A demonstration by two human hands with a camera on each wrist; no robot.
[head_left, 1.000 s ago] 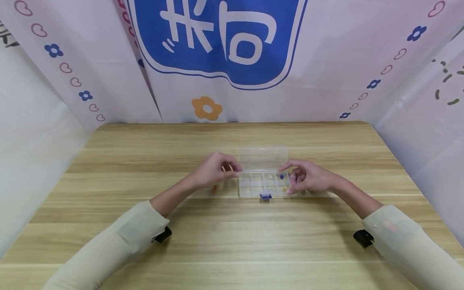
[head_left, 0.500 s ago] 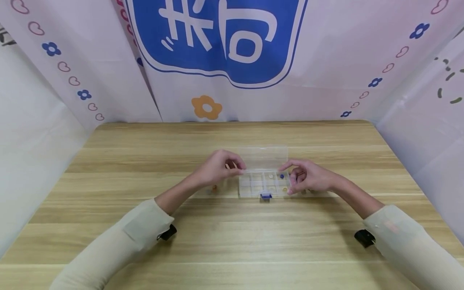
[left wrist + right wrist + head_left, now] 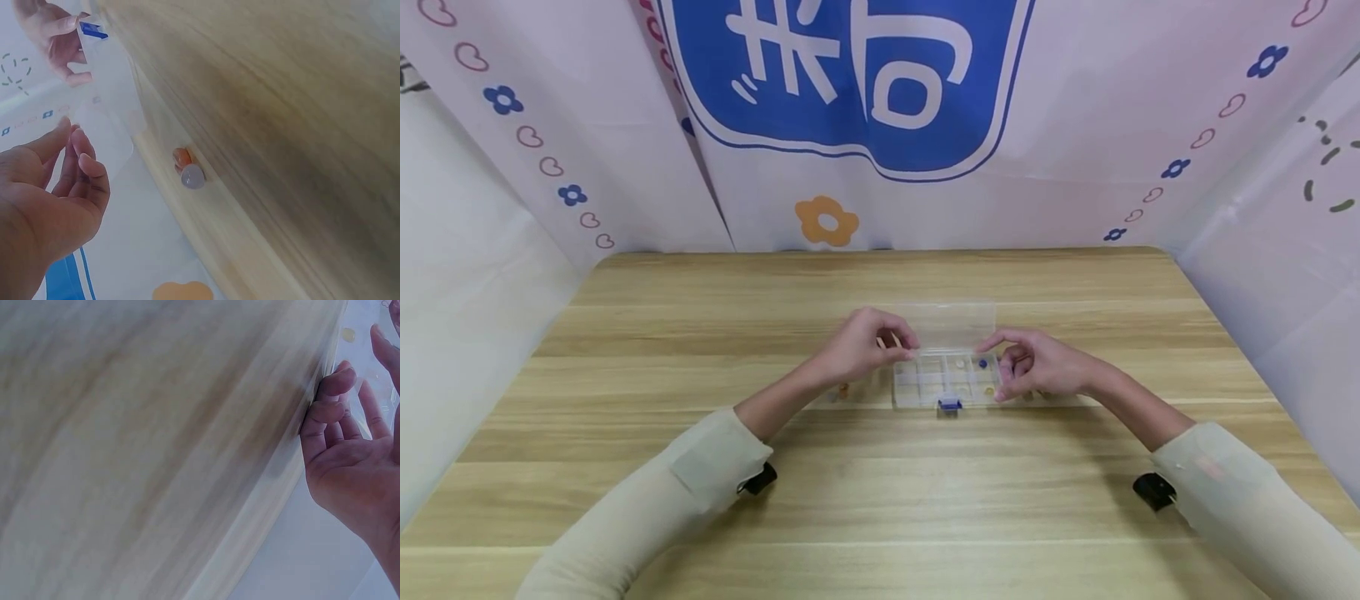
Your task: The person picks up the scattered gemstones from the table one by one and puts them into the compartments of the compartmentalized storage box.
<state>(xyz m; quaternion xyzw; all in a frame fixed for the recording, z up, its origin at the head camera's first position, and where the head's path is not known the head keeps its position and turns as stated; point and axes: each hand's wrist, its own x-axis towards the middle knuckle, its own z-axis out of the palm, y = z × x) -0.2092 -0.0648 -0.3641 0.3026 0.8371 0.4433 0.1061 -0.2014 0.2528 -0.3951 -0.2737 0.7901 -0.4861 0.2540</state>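
A clear plastic compartment box [image 3: 932, 379] lies on the table, its lid [image 3: 957, 323] folded back and its blue latch [image 3: 950, 405] toward me. The right-hand compartments hold a blue bead [image 3: 982, 364], a whitish bead [image 3: 960, 365] and a yellowish bead [image 3: 989, 392]. My right hand [image 3: 1037, 364] grips the box's right end between thumb and index finger. Over the left compartments is my left hand [image 3: 872, 343], thumb and index fingertips together; whether something small sits between them is hidden. Left of the box lie an orange bead [image 3: 182, 157] and a clear bead [image 3: 193, 177].
The wood-grain table [image 3: 880, 500] stretches toward me and to both sides. A printed white cloth [image 3: 1045, 200] rises at its far edge. White sheets stand at the left and right.
My left hand has moved right, from beside the box's left edge to over its left compartments. My right hand keeps its hold on the box's right end.
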